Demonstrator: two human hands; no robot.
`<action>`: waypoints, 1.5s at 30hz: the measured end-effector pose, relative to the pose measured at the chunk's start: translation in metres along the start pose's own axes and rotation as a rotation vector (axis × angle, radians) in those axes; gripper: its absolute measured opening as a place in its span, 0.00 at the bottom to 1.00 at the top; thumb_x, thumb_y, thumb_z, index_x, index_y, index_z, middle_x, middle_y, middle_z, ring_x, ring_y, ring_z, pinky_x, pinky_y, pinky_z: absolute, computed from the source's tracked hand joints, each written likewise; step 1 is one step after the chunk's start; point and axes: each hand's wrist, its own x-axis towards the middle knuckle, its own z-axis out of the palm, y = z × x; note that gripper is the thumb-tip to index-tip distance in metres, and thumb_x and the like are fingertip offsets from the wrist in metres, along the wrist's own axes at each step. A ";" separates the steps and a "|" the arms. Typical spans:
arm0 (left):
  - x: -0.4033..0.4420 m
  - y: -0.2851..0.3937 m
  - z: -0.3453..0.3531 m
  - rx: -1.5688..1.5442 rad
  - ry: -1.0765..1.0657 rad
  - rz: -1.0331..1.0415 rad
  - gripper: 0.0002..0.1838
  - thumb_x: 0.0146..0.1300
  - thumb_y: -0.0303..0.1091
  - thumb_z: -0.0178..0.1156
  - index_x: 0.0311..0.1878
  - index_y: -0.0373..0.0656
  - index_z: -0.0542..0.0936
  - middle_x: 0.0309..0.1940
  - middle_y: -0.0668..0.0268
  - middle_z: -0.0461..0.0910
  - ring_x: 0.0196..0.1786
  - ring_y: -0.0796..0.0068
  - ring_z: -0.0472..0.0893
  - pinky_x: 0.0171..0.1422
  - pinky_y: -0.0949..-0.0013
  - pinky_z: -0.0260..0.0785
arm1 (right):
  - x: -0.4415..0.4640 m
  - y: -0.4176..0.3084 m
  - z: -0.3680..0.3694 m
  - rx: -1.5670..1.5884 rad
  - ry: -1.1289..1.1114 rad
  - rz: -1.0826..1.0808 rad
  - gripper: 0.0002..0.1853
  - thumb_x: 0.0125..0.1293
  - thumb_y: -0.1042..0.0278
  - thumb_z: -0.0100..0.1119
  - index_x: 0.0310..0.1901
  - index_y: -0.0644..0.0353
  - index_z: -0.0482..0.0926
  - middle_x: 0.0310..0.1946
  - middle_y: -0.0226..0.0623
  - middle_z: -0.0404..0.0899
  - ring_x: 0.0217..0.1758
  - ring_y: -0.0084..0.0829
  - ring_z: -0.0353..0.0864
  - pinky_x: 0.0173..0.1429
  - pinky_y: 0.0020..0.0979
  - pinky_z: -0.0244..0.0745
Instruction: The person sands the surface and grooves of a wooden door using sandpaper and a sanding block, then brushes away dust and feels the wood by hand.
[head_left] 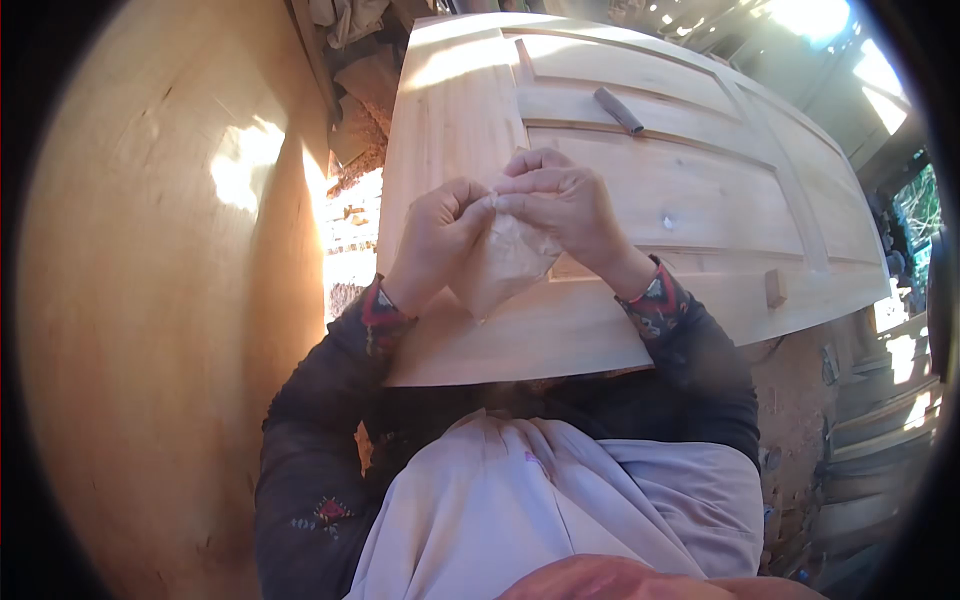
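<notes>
Pale, filmy stuff, plastic by the look of it: a thin bag [505, 265], creased, contents unreadable, hanging at about eight o'clock from the middle of a panelled wooden door [450, 120] lying flat beneath it. Whether its lower corner touches the wood cannot be told. Left hand [438, 230] comes in from nine o'clock, right hand [575, 205] from three; each grip is pinching the bag's gathered top, thumb against fingers, tips almost meeting. Which layer each one has is hidden. Judgement: film this flimsy should reward fingertips over palms, a light pinch each side, small opposed movements, and slack below so that nothing tears. Pose: hands raised before the chest, left fingers curled in, right fingers arched over the top. Dark sleeves [700, 375] with patterned cuffs run up from seven o'clock and between four and five, elbows out wide. Reckoned from the hands, a dark roll [619, 110] rests on the door at two o'clock, a small wooden block [776, 288] between three and four; a broad smooth panel [150, 330] stands at nine.
</notes>
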 end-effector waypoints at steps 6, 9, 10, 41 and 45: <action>0.001 0.002 0.001 0.197 0.059 0.065 0.09 0.71 0.35 0.62 0.40 0.38 0.79 0.28 0.74 0.78 0.33 0.91 0.74 0.34 0.80 0.67 | 0.000 0.006 0.006 -0.035 0.041 0.021 0.09 0.58 0.69 0.70 0.38 0.64 0.88 0.41 0.37 0.82 0.44 0.29 0.82 0.51 0.28 0.76; -0.003 0.013 0.007 0.214 0.108 0.060 0.10 0.70 0.35 0.63 0.38 0.38 0.78 0.24 0.73 0.77 0.29 0.90 0.74 0.30 0.78 0.67 | 0.000 0.004 0.004 -0.039 0.014 0.086 0.09 0.60 0.71 0.69 0.40 0.66 0.87 0.45 0.38 0.81 0.51 0.29 0.80 0.56 0.28 0.73; -0.001 0.009 0.007 0.288 0.132 0.124 0.10 0.70 0.35 0.63 0.36 0.38 0.77 0.22 0.71 0.76 0.26 0.89 0.74 0.28 0.76 0.66 | 0.000 0.003 0.003 -0.032 -0.009 0.120 0.09 0.60 0.73 0.69 0.41 0.66 0.87 0.47 0.39 0.81 0.53 0.28 0.79 0.59 0.28 0.72; 0.004 -0.006 -0.007 -0.267 -0.017 -0.034 0.10 0.72 0.35 0.59 0.44 0.38 0.83 0.35 0.75 0.82 0.36 0.91 0.76 0.40 0.83 0.70 | 0.002 0.015 0.001 0.110 -0.078 0.028 0.10 0.65 0.72 0.62 0.44 0.66 0.86 0.48 0.39 0.81 0.51 0.28 0.80 0.57 0.27 0.74; 0.005 -0.007 -0.009 -0.366 -0.032 -0.044 0.10 0.73 0.34 0.57 0.46 0.39 0.83 0.37 0.73 0.83 0.38 0.89 0.78 0.44 0.83 0.69 | 0.002 0.008 -0.001 0.104 -0.120 0.036 0.11 0.67 0.73 0.61 0.47 0.68 0.85 0.53 0.39 0.79 0.56 0.27 0.78 0.63 0.28 0.71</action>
